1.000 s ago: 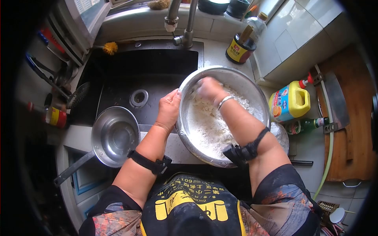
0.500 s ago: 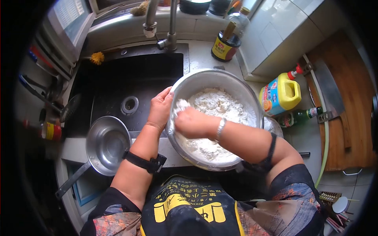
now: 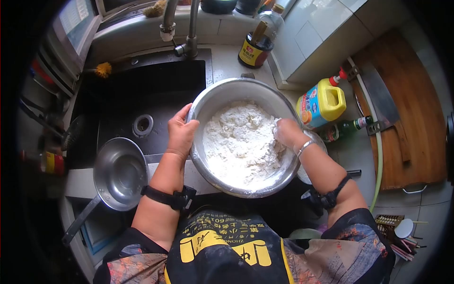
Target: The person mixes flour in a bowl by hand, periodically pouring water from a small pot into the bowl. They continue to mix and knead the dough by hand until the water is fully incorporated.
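A large metal bowl (image 3: 200, 161) holds white, lumpy flour (image 3: 241, 142). My left hand (image 3: 181, 131) grips the bowl's left rim, thumb and fingers closed on it. Inside the bowl at the right, my right hand (image 3: 289, 134) is in the flour near the wall, its fingers curled and partly hidden by flour. Whether it holds a clump I cannot make out. Left of the bowl stands an empty metal saucepan (image 3: 120, 173) with a long handle.
A black sink (image 3: 142, 99) with a faucet (image 3: 191, 45) lies behind left. Behind right stands a dark sauce jar (image 3: 254, 53). On the right are a yellow detergent jug (image 3: 326, 102), a green bottle (image 3: 352, 127), a cleaver (image 3: 380, 97) and a wooden board (image 3: 418, 118).
My right hand has moved from the bowl's left side to its right side. The view has shifted, so the bowl and counter appear further left. My left hand stays on the rim.
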A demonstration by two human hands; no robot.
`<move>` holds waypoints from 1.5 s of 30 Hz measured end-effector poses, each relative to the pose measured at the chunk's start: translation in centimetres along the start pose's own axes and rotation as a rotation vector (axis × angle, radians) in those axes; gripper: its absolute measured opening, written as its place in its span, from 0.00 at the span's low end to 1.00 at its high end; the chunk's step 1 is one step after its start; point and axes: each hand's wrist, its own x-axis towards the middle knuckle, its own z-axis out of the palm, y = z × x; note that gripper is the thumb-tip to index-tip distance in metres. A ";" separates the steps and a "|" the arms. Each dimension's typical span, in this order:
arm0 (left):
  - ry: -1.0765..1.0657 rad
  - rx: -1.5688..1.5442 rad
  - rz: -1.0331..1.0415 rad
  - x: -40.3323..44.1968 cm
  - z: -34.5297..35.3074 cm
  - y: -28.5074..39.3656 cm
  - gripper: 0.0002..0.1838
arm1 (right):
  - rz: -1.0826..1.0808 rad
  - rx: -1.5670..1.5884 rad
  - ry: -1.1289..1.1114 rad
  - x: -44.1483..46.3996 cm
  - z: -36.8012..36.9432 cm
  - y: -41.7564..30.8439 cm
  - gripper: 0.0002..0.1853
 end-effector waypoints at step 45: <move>0.002 0.099 0.021 0.4 -0.7 0.2 0.25 | -0.309 0.236 -0.387 -9.0 -2.7 -4.5 0.09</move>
